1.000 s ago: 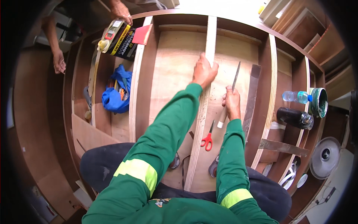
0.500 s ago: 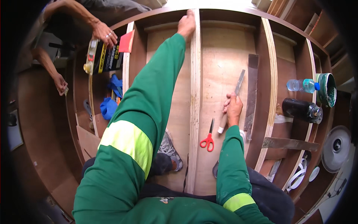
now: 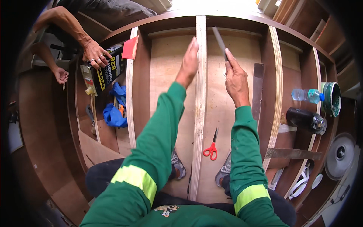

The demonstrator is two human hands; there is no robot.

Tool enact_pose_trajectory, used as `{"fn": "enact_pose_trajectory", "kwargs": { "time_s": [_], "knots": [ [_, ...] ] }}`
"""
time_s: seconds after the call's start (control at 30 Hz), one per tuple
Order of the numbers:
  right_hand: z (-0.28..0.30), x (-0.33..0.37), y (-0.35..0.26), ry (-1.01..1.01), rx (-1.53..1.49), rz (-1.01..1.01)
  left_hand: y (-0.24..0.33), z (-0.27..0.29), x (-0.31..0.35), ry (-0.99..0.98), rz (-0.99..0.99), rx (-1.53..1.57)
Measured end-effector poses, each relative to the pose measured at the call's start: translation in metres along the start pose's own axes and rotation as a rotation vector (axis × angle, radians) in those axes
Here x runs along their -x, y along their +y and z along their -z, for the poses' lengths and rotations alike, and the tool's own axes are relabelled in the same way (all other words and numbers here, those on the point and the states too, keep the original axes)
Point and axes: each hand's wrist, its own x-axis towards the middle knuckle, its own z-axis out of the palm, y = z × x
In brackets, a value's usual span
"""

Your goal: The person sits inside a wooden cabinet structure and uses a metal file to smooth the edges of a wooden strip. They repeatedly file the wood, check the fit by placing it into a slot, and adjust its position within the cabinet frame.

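My right hand [image 3: 237, 77] is closed round a flat grey metal file [image 3: 218, 41], its blade pointing up and to the left toward the far end of the cabinet frame. The file's handle is mostly hidden in my palm. My left hand [image 3: 188, 64] is held edge-on with its fingers straight, close beside the middle wooden divider [image 3: 199, 109]; I cannot tell whether it touches it. Nothing shows in that hand. Below my right hand, red-handled scissors [image 3: 211, 150] lie on the plywood panel [image 3: 215, 181], points away from me.
A co-worker's hand [image 3: 96, 55] rests on a black and yellow can [image 3: 109, 70] at left, near a red card [image 3: 130, 48]. Blue cloth [image 3: 115, 115] lies below. At right are a water bottle [image 3: 307, 95], black flask [image 3: 306, 120], green tub [image 3: 331, 99] and dark strip [image 3: 293, 153].
My left hand has drawn back toward me from the far end of the divider. My right hand has lifted the file and moved it forward, its blade now tilting left.
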Motion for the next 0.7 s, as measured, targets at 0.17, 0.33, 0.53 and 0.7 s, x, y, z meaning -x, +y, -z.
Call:
{"fn": "enact_pose_trajectory", "kwargs": {
  "time_s": [0.17,0.33,0.53,0.7],
  "knots": [
    [-0.029,-0.005,0.0,-0.053,0.239,0.201,-0.027,-0.004,0.039,0.136,-0.043,-0.231],
    [-0.043,-0.077,-0.01,0.011,0.356,0.239,-0.017,-0.011,0.039,0.164,0.009,-0.305],
    [-0.049,-0.094,-0.031,0.006,0.428,0.19,-0.017,-0.01,0.038,0.185,0.021,-0.286],
    [-0.056,-0.096,-0.018,0.072,0.407,0.268,-0.025,-0.009,0.039,0.185,0.006,-0.293]
  ]
}}
